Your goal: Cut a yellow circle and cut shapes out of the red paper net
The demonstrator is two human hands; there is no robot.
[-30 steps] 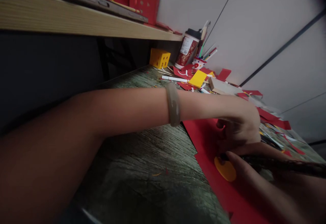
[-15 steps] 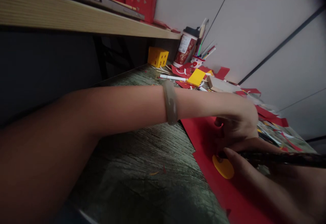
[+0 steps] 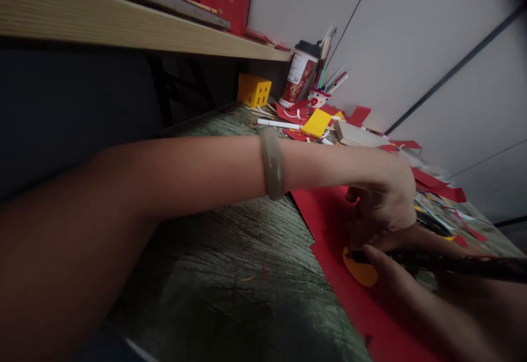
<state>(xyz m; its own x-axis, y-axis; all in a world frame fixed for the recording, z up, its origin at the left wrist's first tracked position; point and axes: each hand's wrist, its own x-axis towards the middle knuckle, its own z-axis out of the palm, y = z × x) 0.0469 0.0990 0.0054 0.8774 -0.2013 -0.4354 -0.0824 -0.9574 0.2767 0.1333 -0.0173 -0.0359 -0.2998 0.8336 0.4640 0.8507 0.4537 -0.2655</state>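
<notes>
Wood-grained desk (image 3: 230, 252); cup label (image 3: 297, 70) illegible; right fingers (image 3: 385, 267) grip dark pen (image 3: 473, 266).

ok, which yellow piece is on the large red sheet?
The rounded one, by the right hand's fingers; the square one lies farther back, among scraps.

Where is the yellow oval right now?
In the head view, the yellow oval lies low, right of centre, on the red paper, at the tip of the dark pen-like tool.

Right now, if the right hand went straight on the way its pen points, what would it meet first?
The right hand would likely meet the yellow oval, lying on the red paper at the tip of its pen; pen contact is unclear.
</notes>
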